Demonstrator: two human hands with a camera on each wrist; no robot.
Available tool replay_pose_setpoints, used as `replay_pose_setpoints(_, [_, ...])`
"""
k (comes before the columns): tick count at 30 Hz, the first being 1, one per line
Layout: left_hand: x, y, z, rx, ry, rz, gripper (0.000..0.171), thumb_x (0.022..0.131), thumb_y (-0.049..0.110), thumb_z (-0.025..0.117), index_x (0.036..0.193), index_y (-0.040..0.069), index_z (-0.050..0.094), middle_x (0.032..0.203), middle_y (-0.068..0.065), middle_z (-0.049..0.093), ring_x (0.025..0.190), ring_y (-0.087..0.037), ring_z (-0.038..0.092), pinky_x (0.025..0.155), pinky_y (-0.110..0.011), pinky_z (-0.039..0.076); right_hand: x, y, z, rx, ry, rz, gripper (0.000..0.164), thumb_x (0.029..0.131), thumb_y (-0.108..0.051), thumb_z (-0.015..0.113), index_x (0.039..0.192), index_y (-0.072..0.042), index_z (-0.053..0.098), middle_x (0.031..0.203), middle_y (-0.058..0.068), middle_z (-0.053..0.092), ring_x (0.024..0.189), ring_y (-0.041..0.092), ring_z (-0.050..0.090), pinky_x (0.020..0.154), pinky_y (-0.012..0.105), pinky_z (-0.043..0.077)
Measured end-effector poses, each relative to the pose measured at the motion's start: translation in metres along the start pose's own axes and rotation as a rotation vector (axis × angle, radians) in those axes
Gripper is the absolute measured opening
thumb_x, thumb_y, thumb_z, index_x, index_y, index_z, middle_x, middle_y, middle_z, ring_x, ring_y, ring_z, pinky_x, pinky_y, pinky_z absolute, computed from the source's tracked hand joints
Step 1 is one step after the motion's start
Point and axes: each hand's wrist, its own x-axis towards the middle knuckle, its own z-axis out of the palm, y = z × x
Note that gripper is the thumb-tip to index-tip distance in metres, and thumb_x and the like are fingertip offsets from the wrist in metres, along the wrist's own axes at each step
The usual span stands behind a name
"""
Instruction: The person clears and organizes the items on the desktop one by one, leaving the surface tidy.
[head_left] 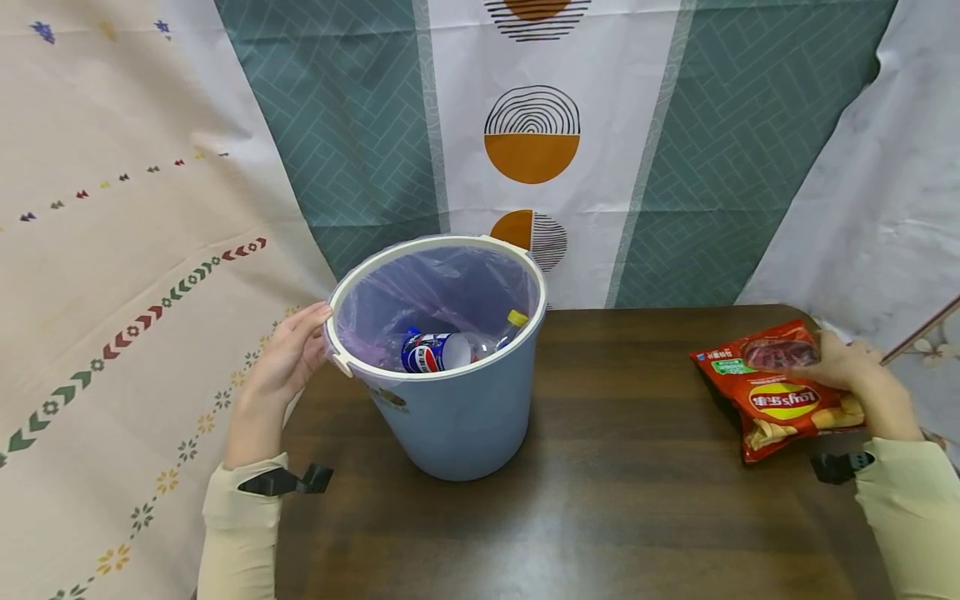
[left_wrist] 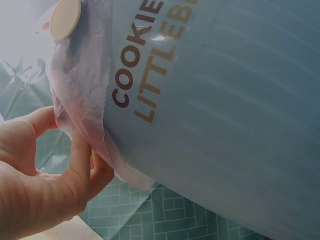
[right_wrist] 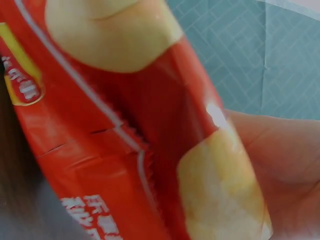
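Note:
A blue-grey trash bin [head_left: 465,425] with a cream rim stands tilted on the table, lined with a thin pinkish plastic bag [left_wrist: 82,90]. My left hand [head_left: 288,354] grips the bin's left rim, thumb and fingers pinching the liner's folded edge over it. Inside lie plastic bottles, one with a blue Pepsi label [head_left: 427,354] and another with a yellow cap [head_left: 516,318]. Far to the right, my right hand [head_left: 855,367] holds a red Lay's chip bag [head_left: 772,387] by its right side. Close up in the right wrist view, the bag's back seam shows; the fingertips are hidden behind it.
The dark brown wooden table [head_left: 615,467] spans the space between bin and chip bag. Behind it hangs a green and white patterned curtain [head_left: 532,200]. A cream embroidered cloth [head_left: 135,250] drapes along the left, and pale cloth [head_left: 862,208] hangs at the right.

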Motion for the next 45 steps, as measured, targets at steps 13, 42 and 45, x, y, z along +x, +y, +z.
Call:
replay_pose_setpoints(13, [0.001,0.000,0.001,0.018,0.013,-0.003,0.018,0.096,0.012,0.045,0.106,0.006,0.058,0.082,0.002,0.063,0.070,-0.006,0.062,0.061,-0.016,0.053,-0.033,-0.034,0.022,-0.088,-0.051,-0.093,0.100,0.066,-0.068,0.062,0.130,0.002,0.030,0.123,0.046,0.016,0.103,0.065,0.019,0.075,0.076,0.021])
replay_pose_setpoints(42, [0.001,0.000,0.002,-0.005,0.007,0.005,0.018,0.097,0.010,0.043,0.103,0.006,0.059,0.080,0.002,0.063,0.069,-0.006,0.062,0.060,-0.016,0.052,-0.040,-0.068,0.054,-0.258,0.211,-0.389,0.063,0.078,0.002,0.062,0.133,-0.011,0.033,0.114,0.032,0.053,0.085,0.045,0.059,0.049,0.054,0.045])
replay_pose_setpoints(45, [0.001,0.001,0.003,0.008,0.026,0.004,0.018,0.096,0.011,0.043,0.102,0.007,0.059,0.079,0.002,0.063,0.067,-0.006,0.061,0.059,-0.016,0.052,-0.040,-0.071,0.051,-0.251,0.273,-0.421,0.065,0.079,0.004,0.059,0.136,-0.014,0.032,0.097,0.027,0.058,0.066,0.037,0.060,0.043,0.047,0.043])
